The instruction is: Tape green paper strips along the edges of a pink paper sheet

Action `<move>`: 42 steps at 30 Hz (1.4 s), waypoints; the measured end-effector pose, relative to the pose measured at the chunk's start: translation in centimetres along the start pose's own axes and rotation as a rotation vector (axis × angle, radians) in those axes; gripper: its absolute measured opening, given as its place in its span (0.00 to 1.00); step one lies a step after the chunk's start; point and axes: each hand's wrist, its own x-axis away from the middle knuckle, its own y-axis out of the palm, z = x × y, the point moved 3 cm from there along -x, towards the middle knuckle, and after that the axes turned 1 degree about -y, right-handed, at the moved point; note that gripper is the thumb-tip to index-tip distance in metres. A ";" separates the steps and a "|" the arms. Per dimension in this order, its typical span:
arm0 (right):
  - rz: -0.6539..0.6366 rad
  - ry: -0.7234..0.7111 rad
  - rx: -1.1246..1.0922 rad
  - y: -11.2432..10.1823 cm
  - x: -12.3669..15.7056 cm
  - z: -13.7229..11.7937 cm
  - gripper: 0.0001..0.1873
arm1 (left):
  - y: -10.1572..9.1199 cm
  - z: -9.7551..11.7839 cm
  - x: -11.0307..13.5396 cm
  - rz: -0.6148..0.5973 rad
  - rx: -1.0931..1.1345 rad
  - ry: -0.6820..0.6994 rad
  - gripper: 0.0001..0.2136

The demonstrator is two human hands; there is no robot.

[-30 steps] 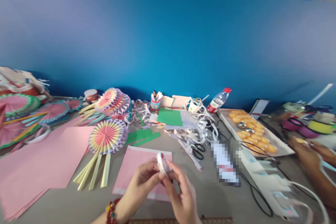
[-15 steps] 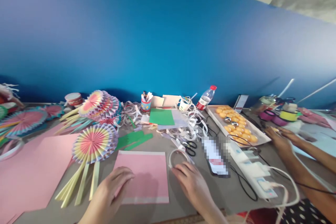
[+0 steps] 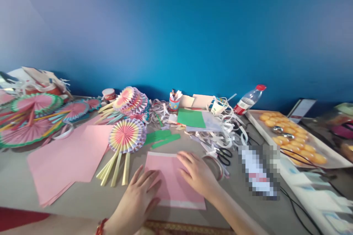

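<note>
A pink paper sheet [image 3: 172,181] with pale strips along its far and near edges lies flat in front of me. My left hand [image 3: 139,194] rests at its left side, fingers spread over the paper. Across the upper right part lies my right hand [image 3: 197,174], fingers stretched out and holding nothing. A roll of tape [image 3: 220,169] sits just right of the sheet, partly behind my right hand. Black-handled scissors [image 3: 224,156] lie beyond the roll. To the left is a pleated paper rosette [image 3: 127,136] with yellow paper tails.
Pink sheets [image 3: 71,154] lie at left, near more paper rosettes [image 3: 35,104]. Green paper strips [image 3: 162,139], white paper curls [image 3: 228,132] and a pen cup [image 3: 174,103] stand behind. At right are a bottle [image 3: 248,99], a tray of yellow balls [image 3: 256,123], a pixelated phone [image 3: 257,172] and a power strip [image 3: 300,191].
The view has turned left. My right hand has left the tape roll and moved onto the pink sheet. My left hand's fingers are more spread on the paper.
</note>
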 end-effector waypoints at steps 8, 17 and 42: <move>-0.156 0.086 -0.122 2.1 -4.5 0.0 0.14 | -1.3 1.1 0.2 -0.030 0.165 -0.029 0.16; -0.188 0.084 -0.381 0.7 -4.9 -0.7 0.04 | -3.3 -5.3 -1.7 0.315 0.483 -0.448 0.18; -0.218 0.184 -0.472 -5.9 -2.9 3.4 0.11 | -3.9 -6.9 -7.7 0.135 1.094 -0.487 0.20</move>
